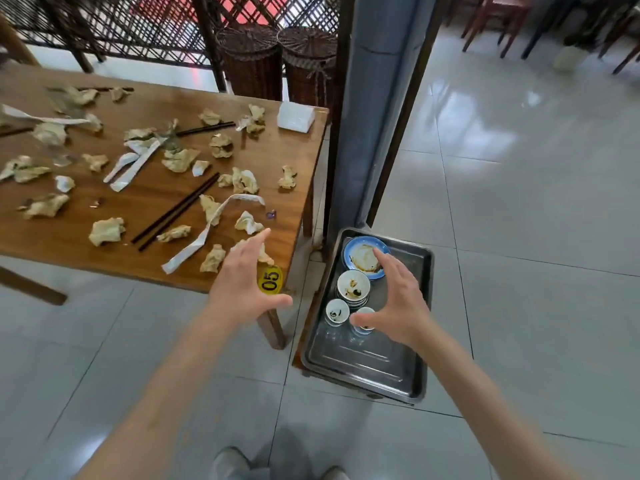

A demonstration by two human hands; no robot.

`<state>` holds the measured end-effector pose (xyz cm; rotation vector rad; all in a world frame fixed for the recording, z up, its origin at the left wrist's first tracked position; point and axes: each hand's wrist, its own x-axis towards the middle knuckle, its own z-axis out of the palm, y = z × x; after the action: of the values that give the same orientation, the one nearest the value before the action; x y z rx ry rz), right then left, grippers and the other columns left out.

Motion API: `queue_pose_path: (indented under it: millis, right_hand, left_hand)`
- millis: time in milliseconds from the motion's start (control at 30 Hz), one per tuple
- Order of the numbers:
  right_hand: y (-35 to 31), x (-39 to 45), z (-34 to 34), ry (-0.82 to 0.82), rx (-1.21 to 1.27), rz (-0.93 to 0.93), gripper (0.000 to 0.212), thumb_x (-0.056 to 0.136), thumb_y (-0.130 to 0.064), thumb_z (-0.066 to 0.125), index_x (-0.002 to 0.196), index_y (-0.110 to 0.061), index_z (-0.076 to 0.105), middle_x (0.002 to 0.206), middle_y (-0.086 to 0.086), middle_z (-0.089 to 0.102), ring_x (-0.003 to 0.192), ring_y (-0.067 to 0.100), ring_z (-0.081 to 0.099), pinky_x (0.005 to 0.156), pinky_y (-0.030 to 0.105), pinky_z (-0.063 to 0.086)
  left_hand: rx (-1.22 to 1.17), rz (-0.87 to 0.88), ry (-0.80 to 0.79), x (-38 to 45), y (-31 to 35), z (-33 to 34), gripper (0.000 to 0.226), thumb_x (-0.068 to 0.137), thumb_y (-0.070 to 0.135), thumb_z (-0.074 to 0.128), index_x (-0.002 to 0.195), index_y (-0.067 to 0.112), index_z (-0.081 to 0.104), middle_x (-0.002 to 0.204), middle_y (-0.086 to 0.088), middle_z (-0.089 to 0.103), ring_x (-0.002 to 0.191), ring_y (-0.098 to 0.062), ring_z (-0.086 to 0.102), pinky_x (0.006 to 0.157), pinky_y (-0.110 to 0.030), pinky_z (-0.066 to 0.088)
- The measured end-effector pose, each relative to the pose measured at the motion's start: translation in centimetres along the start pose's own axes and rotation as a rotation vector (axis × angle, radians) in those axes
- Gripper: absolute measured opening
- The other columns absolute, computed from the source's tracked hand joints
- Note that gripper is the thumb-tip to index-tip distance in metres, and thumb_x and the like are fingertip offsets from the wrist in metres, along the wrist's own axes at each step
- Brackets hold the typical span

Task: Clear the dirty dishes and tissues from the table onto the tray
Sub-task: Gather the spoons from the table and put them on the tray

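1. A tiled dining room, with the wooden table [149, 216] at ten o'clock.
2. The left hand [242, 289] and right hand [398, 299] are both spread wide and hold nothing.
3. The right hovers above the metal tray [394, 372] (low, at five o'clock), which holds a blue plate [360, 251], stacked bowls [353, 285] and possibly glass cups.
4. The dishes seem cleared; the crumpled tissues [107, 230] and chopsticks [176, 209] remain, so the next move probably means gathering handfuls.

My left hand [242, 282] and right hand [398, 299], both spread and holding nothing, hover between the tissue-strewn table [166, 268] and the tray [363, 368] of dirty dishes [353, 289].
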<state>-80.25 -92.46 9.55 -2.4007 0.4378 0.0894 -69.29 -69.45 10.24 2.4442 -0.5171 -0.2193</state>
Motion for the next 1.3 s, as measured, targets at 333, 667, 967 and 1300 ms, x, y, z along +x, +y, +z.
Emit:
queue_pose_path:
  millis: [333,667,967,1300]
  right_hand:
    - [-12.0,0.7,2.9,-0.1,-0.06,-0.127,0.112,0.06,-0.045,0.083,0.147,-0.031,0.015,0.152,-0.003,0.026,0.138,0.017,0.022,0.111,0.039,0.024]
    - [-25.1,5.0,12.1,-0.169,-0.073,-0.237,0.099,0.07,-0.044,0.078,0.146,-0.031,0.018,0.152,-0.005,0.024,0.141,0.016,0.018,0.115,0.039,0.021]
    - [-35.2,13.6,19.5,-0.178,-0.078,-0.233,0.1,0.063,-0.048,0.081,0.142,-0.041,0.02,0.149,-0.011,0.03,0.137,0.013,0.025,0.106,0.034,0.03]
    - [-46.3,27.7,25.9,-0.22,-0.058,-0.276,0.096,0.069,-0.04,0.08,0.145,-0.035,0.021,0.149,-0.007,0.03,0.138,0.017,0.026,0.11,0.041,0.033]
  left_hand:
    - [-0.054,-0.211,0.158,-5.5,-7.4,-13.2,0.112,0.052,0.034,0.091,0.144,0.03,0.028,0.147,-0.001,0.038,0.134,-0.02,0.034,0.101,-0.036,0.036]
    - [-0.079,-0.361,0.213,-7.0,-19.2,-23.4,0.109,0.057,0.037,0.089,0.144,0.039,0.023,0.151,-0.001,0.031,0.138,-0.024,0.029,0.106,-0.047,0.036]
    - [-0.097,-0.35,0.332,-2.5,-28.6,-32.4,0.104,0.057,0.036,0.089,0.142,0.035,0.029,0.149,0.001,0.035,0.136,-0.022,0.032,0.103,-0.046,0.038]
    - [-0.067,-0.395,0.38,10.0,-40.0,-40.5,0.1,0.056,0.042,0.087,0.139,0.042,0.03,0.148,0.006,0.036,0.137,-0.021,0.032,0.103,-0.046,0.041]
